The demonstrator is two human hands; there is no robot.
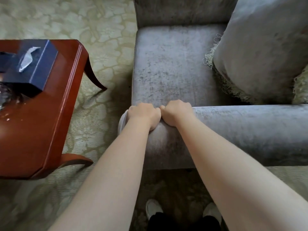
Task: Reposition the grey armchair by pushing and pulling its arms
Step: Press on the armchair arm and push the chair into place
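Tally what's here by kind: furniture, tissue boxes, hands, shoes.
Furniture: 2 (grey velvet armchair, red-brown wooden table)
Tissue boxes: 1 (dark blue tissue box)
Hands: 2 (left hand, right hand, gripping the armchair)
Shoes: 2 (white left shoe, white right shoe)
Total: 7

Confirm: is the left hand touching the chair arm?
Touching. The head view shows the left hand curled over the front end of the arm, no gap, with the right hand gripping beside it.
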